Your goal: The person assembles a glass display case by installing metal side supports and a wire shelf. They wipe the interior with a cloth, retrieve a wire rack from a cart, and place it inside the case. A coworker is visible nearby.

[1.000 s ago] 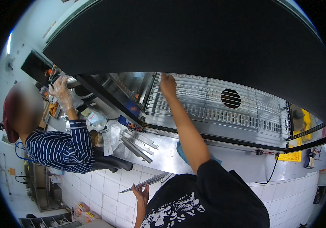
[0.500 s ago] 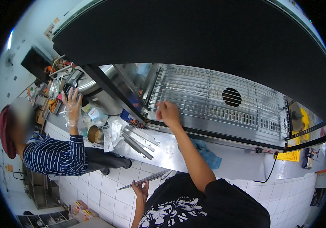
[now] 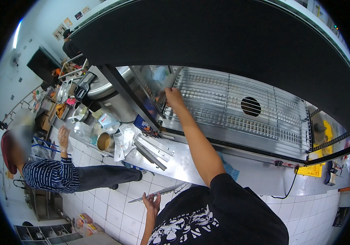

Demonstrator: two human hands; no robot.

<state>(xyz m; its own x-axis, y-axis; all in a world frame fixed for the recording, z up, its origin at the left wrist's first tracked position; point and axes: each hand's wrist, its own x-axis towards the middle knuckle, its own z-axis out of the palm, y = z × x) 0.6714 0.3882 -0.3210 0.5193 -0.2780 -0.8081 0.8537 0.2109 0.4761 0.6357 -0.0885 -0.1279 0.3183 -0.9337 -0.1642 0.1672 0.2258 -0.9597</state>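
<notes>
My right hand [image 3: 174,99] reaches into a long black-framed display cabinet [image 3: 224,149]. Its fingers are closed around the lower end of a grey metal strip [image 3: 173,78], by the left end of a wire rack [image 3: 232,96]. The fingertips are partly hidden. Low in front of my body, my left hand [image 3: 152,203] grips a thin flat wire rack [image 3: 158,192], seen almost edge-on above the floor.
Several loose metal strips [image 3: 152,151] lie on the steel counter [image 3: 183,159], beside a pot [image 3: 104,141] and a large steel cooker [image 3: 118,98]. A blue cloth [image 3: 230,165] lies under the cabinet's front. A gloved co-worker [image 3: 52,173] stands at left. A cable [image 3: 291,185] hangs at right.
My right hand has moved up and deeper into the cabinet, closing on the metal strip, which now tilts. The left hand stays put. The co-worker's gloved hand has lowered.
</notes>
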